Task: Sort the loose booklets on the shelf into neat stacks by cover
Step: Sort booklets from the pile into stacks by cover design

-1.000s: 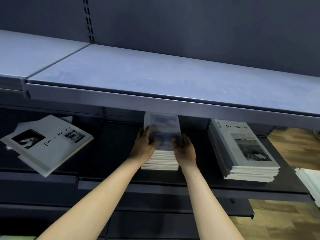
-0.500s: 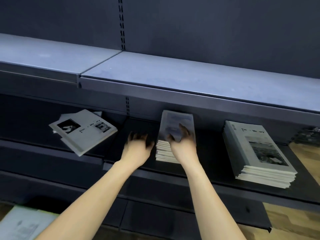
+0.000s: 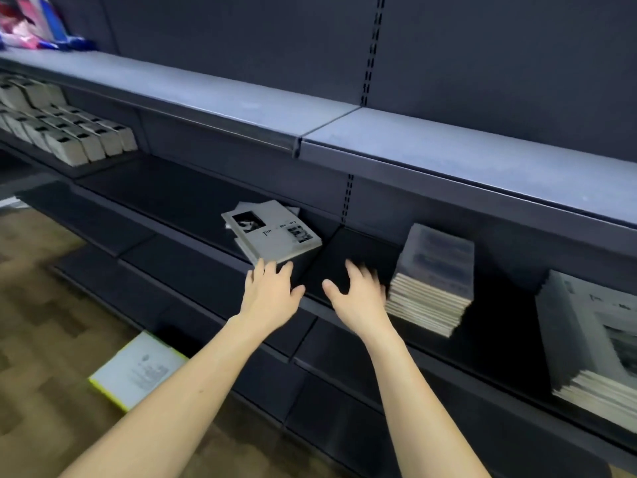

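A small untidy pile of grey booklets (image 3: pixel 274 233) with a black-and-white photo cover lies askew on the dark shelf (image 3: pixel 193 201). My left hand (image 3: pixel 270 293) is spread flat just in front of that pile, fingertips at its near edge. My right hand (image 3: pixel 356 294) hovers with fingers spread, holding nothing, between the loose pile and a neat stack of bluish-cover booklets (image 3: pixel 432 277). Another tidy stack of grey photo-cover booklets (image 3: pixel 596 343) sits at the far right of the same shelf.
An upper grey shelf (image 3: pixel 396 139) overhangs the booklets. White boxes (image 3: pixel 69 132) fill a shelf at the far left, with colourful packets (image 3: pixel 31 25) above. A white booklet with a yellow edge (image 3: pixel 138 369) lies on the wooden floor below.
Both hands let go of the bluish stack and moved left toward the loose grey pile. The view swung left, so the stacks now sit further right.
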Tool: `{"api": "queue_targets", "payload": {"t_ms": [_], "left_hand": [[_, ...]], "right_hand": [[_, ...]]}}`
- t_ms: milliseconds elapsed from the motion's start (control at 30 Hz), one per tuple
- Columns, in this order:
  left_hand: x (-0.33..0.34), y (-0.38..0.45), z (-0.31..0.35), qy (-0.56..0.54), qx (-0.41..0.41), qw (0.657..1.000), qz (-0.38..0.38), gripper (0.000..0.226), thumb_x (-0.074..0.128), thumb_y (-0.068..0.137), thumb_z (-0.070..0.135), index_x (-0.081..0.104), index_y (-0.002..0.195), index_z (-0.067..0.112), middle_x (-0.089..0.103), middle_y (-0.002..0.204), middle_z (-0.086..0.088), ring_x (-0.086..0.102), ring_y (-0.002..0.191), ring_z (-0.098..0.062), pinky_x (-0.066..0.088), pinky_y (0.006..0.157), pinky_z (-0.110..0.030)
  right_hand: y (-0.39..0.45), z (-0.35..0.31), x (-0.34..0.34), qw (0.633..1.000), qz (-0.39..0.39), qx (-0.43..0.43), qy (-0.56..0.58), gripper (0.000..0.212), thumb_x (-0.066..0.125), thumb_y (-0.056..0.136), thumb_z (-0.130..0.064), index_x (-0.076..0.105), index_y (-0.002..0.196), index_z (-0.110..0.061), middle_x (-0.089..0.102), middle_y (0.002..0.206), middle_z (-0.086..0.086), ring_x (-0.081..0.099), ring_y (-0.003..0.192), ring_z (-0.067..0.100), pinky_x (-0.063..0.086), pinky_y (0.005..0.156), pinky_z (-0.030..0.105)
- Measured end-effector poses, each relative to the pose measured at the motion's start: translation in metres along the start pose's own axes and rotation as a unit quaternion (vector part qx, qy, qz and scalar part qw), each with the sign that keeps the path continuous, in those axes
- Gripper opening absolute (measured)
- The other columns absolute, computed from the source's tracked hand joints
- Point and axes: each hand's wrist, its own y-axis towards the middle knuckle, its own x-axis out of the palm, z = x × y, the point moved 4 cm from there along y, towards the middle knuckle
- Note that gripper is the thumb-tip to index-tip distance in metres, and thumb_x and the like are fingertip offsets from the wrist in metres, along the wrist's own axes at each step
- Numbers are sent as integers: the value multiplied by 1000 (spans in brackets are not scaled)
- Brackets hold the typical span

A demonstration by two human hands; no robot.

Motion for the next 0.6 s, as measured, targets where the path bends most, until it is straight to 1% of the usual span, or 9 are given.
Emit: {"api": "queue_targets", "payload": {"t_ms": [133,167,233,300,433,600], "left_hand": [[-12,-10,-25,-4,-29,1000,0,59,45,99,44,32,150,18,31,155,-12,10,149,-32,14,120,-50],[-14,-11,-30,-3,-35,999,-1,59,45,99,43,32,150,18,30,155,-12,9,149,-32,13,120,-50],[-17,-13,-42,-5,-50,999,0,59,44,99,44,31,151,18,30,156,-12,8,149,-33,11,120,-50],[-19,-14,-53,-11,-62,998,-3,60,43,99,44,30,152,19,29,156,-11,8,149,-33,10,120,-50],[-20,-15,-75,-20,-75,997,-18,61,43,99,43,28,153,19,27,158,-11,7,150,-33,9,121,-50],[-24,-14,-105,-31,-78,996,-25,61,43,100,42,27,153,18,26,158,-11,5,150,-31,8,121,-49]], "right_hand": [[-2,-26,13,999,-33,-28,11,69,48,98,-50,24,157,-21,21,163,7,11,151,30,10,121,51],[-4,-31,16,998,-48,-30,35,69,49,98,-49,24,156,-21,22,163,6,14,151,29,14,121,49],[-8,-39,23,988,-91,-17,124,70,51,97,-48,24,157,-21,26,162,2,23,149,23,24,117,41],[-11,-46,30,979,-114,-7,171,71,53,97,-47,24,157,-23,27,162,-1,28,147,19,29,114,36],[-11,-62,45,976,-121,-4,180,72,53,96,-48,23,157,-24,28,161,-1,36,144,19,33,114,38],[-14,-85,69,976,-125,3,176,69,53,98,-44,25,156,-23,30,160,-1,30,146,19,32,113,36]]}}
